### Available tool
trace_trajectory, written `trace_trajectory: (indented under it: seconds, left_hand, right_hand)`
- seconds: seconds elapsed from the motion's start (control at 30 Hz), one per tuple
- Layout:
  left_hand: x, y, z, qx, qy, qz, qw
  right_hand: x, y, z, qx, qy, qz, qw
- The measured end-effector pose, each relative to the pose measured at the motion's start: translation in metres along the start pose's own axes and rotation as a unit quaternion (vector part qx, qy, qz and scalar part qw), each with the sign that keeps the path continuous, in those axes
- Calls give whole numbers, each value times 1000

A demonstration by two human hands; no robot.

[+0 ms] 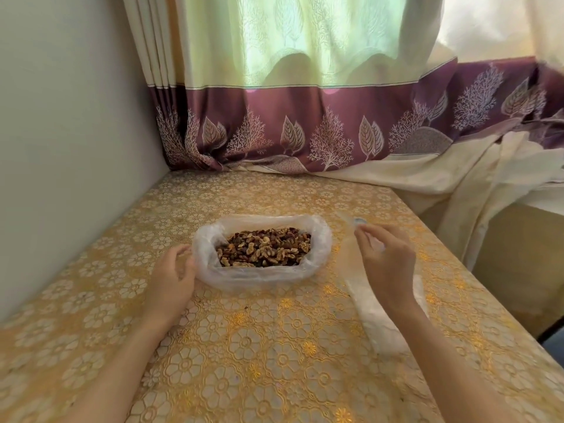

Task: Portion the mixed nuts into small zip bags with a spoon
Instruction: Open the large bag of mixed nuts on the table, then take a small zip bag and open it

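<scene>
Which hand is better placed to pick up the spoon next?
The right hand, probably. It hovers over the zip bags, and what looks like the spoon lies just beyond its fingertips. The left hand touches the nut bag on the far side, placed to steady it.

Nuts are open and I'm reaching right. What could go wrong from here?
1. The nut bag is soft, rolled-down plastic heaped full; the left hand at its edge could tip nuts out.
2. The zip bags are clear and lie under the right hand, easy to nudge away.
</scene>
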State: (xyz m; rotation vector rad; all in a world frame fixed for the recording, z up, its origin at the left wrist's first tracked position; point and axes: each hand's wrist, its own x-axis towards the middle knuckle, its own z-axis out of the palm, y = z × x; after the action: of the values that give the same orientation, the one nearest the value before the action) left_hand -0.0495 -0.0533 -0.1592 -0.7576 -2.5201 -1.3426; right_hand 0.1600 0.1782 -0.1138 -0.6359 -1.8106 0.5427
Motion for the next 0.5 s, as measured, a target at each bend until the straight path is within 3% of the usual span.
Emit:
trace_trajectory:
  seconds: [0.1,0.17,0.23,0.3,0.37,0.5]
  left_hand:
    - [2,24,-1,-71,40,14,997]
    - [7,43,-2,-190,-48,-15,980]
    - [17,58,-2,-297,-149,-55,941]
    - [26,60,2,-368,-188,-93,906]
    - [32,57,5,-407,-199,-134,881]
    - [31,45,10,-413,-226,-163,867]
  right_hand:
    - [3,-32,23,62,-25,-87,994]
    - [0,-47,43,105,-85,-119,984]
    - [-5,-56,64,126,-132,-133,974]
    - [-11,-54,83,126,-155,-147,969]
    - [-20,-46,96,126,-164,-166,964]
    - [-31,-32,106,139,-196,-188,952]
